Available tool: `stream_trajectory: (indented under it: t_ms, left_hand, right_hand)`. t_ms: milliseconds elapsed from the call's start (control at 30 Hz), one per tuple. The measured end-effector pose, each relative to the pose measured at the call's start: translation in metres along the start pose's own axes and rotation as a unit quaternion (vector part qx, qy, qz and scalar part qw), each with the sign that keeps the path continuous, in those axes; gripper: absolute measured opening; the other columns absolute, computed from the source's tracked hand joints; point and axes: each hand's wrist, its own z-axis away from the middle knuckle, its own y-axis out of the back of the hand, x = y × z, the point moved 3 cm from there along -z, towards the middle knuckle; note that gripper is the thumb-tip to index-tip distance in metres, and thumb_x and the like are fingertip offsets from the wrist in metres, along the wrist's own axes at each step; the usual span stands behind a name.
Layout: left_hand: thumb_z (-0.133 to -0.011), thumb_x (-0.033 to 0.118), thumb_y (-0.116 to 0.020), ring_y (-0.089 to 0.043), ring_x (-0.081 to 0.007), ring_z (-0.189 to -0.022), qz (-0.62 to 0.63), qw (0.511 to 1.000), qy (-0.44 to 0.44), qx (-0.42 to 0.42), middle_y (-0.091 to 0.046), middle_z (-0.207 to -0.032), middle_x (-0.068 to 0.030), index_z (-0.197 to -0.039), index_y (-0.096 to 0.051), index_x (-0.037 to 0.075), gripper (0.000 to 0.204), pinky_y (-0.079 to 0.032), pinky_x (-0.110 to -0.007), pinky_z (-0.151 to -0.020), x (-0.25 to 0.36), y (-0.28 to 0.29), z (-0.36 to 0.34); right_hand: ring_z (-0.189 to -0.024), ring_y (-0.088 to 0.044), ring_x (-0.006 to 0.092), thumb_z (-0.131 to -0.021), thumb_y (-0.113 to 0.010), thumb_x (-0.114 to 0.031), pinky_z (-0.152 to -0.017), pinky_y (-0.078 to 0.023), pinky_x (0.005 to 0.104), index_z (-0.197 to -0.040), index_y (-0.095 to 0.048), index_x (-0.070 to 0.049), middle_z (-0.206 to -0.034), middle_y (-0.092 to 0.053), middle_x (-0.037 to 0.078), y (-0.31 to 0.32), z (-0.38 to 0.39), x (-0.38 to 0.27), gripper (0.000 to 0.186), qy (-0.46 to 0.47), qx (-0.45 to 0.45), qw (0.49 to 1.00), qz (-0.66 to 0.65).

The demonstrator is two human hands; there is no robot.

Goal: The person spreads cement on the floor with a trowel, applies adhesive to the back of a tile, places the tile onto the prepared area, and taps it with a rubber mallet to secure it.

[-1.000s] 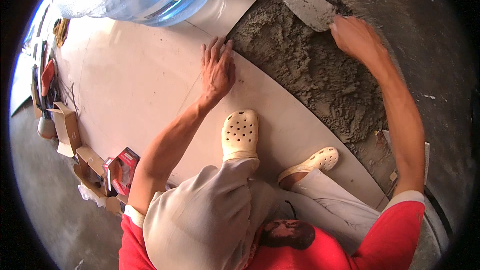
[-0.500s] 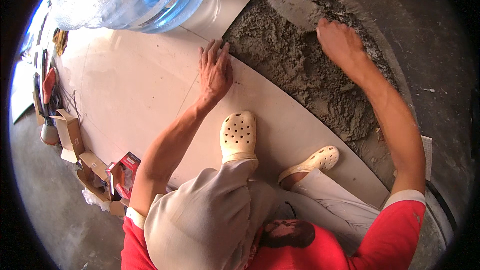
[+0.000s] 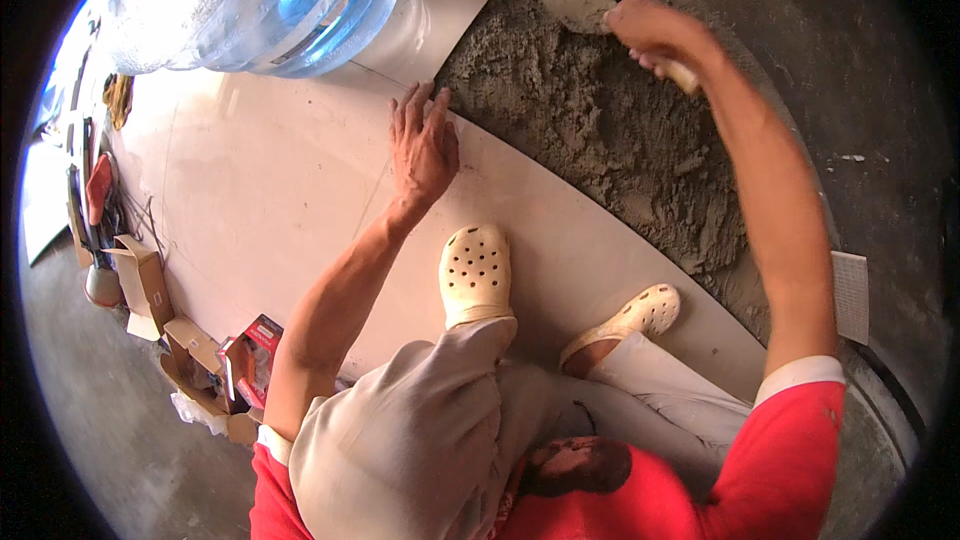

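Observation:
My right hand [image 3: 655,32] is closed round the light-coloured handle of a trowel [image 3: 572,0]. Its flat blade, smeared grey, lies against the far part of a bed of wet mortar [image 3: 600,130]. The mortar is rough and ridged, and it borders the curved edge of a pale tiled floor [image 3: 270,170]. With fingers spread, my left hand [image 3: 425,148] rests on the pale tiles close to that edge. It holds nothing.
A large clear blue water bottle [image 3: 260,5] stands at the far left. Opened cardboard boxes [image 3: 195,355], a red box [image 3: 258,355] and tools [image 3: 98,190] lie along the left side. My feet in cream clogs [image 3: 476,270] are on the tiles. A white perforated piece [image 3: 851,295] lies at right.
My right hand has turned at the wrist and moved slightly left and away, so the trowel's handle now shows. The left hand keeps its place on the tiles.

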Motion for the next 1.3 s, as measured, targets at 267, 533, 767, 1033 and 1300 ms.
stream_trajectory:
  t_ms: [267,533,767,1033,1300]
  left_hand:
    - [-0.096,0.008,-0.056,-0.037,-0.0415,-0.146,-0.001,1.000,-0.010,0.013,-0.048,-0.150,-0.0193,-0.145,-0.054,0.008,0.048,-0.022,-0.063,-0.124,-0.006,0.003,0.000]
    - [-0.096,0.010,-0.058,-0.037,-0.0408,-0.146,0.006,0.999,-0.031,-0.004,-0.048,-0.150,-0.0185,-0.143,-0.056,0.008,0.047,-0.022,-0.063,-0.123,-0.005,-0.001,0.001]
    - [-0.096,0.010,-0.059,-0.038,-0.0403,-0.146,-0.003,0.998,-0.061,-0.004,-0.048,-0.150,-0.0183,-0.140,-0.059,0.009,0.044,-0.023,-0.063,-0.123,0.005,-0.006,-0.010]
    - [-0.097,0.012,-0.058,-0.038,-0.0401,-0.146,0.003,0.998,-0.057,-0.011,-0.049,-0.149,-0.0184,-0.140,-0.059,0.009,0.043,-0.024,-0.063,-0.123,0.005,-0.004,-0.010]
    - [-0.097,0.010,-0.057,-0.038,-0.0387,-0.146,0.020,0.994,-0.098,-0.031,-0.049,-0.149,-0.0179,-0.139,-0.060,0.009,0.042,-0.024,-0.064,-0.122,0.016,-0.020,-0.012]
  right_hand:
    - [-0.045,-0.053,0.0162,-0.102,-0.044,-0.037,-0.037,-0.046,0.0367,-0.082,-0.053,-0.002,-0.064,-0.053,0.005,0.020,0.083,0.050,0.041,-0.071,-0.186,0.980,0.019]
    - [-0.064,-0.061,0.0492,-0.106,-0.047,-0.025,-0.061,-0.048,0.0545,-0.087,-0.058,0.005,-0.072,-0.060,0.031,-0.021,0.174,0.072,0.037,0.089,-0.031,0.967,0.238]
    - [-0.089,-0.063,0.0528,-0.101,-0.052,-0.020,-0.082,-0.050,0.0584,-0.093,-0.063,0.005,-0.088,-0.065,0.034,-0.055,0.165,0.079,0.028,0.099,-0.134,0.966,0.196]
    - [-0.086,-0.067,0.0515,-0.101,-0.051,-0.020,-0.082,-0.052,0.0602,-0.098,-0.064,0.007,-0.085,-0.068,0.033,-0.062,0.229,0.126,0.030,0.025,-0.097,0.973,0.207]
    - [-0.084,-0.069,0.0502,-0.101,-0.051,-0.019,-0.078,-0.055,0.0577,-0.097,-0.064,0.006,-0.084,-0.068,0.031,-0.075,0.204,0.073,0.029,0.093,-0.109,0.972,0.185]
